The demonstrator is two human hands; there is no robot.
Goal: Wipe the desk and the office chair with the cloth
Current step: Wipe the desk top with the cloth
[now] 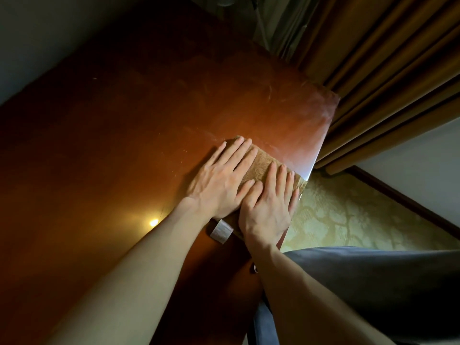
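Both hands lie flat with fingers straight, palms down, gripping nothing. The left hand [224, 178] presses the cloth's left half, fingers spread and pointing away from the body. The right hand [266, 210] presses the near right part, just beside the left hand, and the left thumb touches the right index finger.

The cloth [263, 163] is tan and nubby like terry, folded into a thick rectangle. It lies flat on the desk [124, 145] by the right-hand edge, its far right corner reaching that edge. A small white label [221, 230] with printed lines sticks out from the cloth's near side, below the left wrist.

The desk top is smooth, glossy reddish-brown wood with a squared corner. Pale dusty streaks [273, 95] cross the surface beyond the cloth, towards that corner. A small bright lamp reflection [153, 222] glows on the wood left of the left forearm.

A heavy ochre curtain [385, 70] hangs in deep vertical folds right of the desk, close against its corner. Below it is yellow-green carpet [348, 215] with a branching pattern, bordered by a dark skirting board [410, 205] and a pale wall. Dark blue-grey fabric [373, 282] fills the lower right under the right forearm, probably the person's clothing, though the view is too dim to be sure. A grey wall [37, 33] runs along the desk's far left side.
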